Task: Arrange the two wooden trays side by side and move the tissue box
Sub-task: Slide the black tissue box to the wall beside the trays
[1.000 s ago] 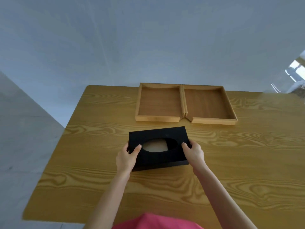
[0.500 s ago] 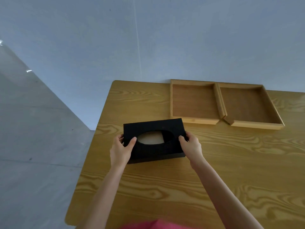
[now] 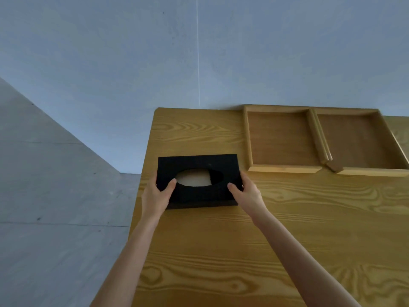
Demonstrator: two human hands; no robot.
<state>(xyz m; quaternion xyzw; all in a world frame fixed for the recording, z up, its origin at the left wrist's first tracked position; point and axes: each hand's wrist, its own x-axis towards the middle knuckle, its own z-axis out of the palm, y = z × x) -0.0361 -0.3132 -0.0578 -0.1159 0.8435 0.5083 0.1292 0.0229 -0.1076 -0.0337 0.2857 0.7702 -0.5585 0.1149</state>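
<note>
a black tissue box [image 3: 199,165] sits left of the frame's centre, near the left edge of the wooden tabletop [image 3: 287,229], with its oval top opening showing pale tissue inside. both hands are clamped on it, one at each short end: the left hand [image 3: 156,193] wraps the box's left end with the thumb lying on top beside the opening, and the right hand [image 3: 249,191] grips the right end with the thumb on the top face and the fingers curled round the side. whether the box rests on the tabletop or is lifted just clear of it cannot be told, though its lower front edge reads close against the wood. in the upper right of the frame, two shallow wooden trays lie side by side along the far edge of the tabletop: the left tray [image 3: 281,168] and the right tray [image 3: 374,171], their inner walls touching along most of their length, with a small wedge-shaped gap at the near corners where they meet. the right tray runs off the right edge of the frame. the tissue box is near the left tray's front left corner but apart from it. bare forearms reach in from the bottom of the frame. a pale blue-grey wall [image 3: 132,63] fills the upper part, and a grey floor [image 3: 44,196] shows at the left.
</note>
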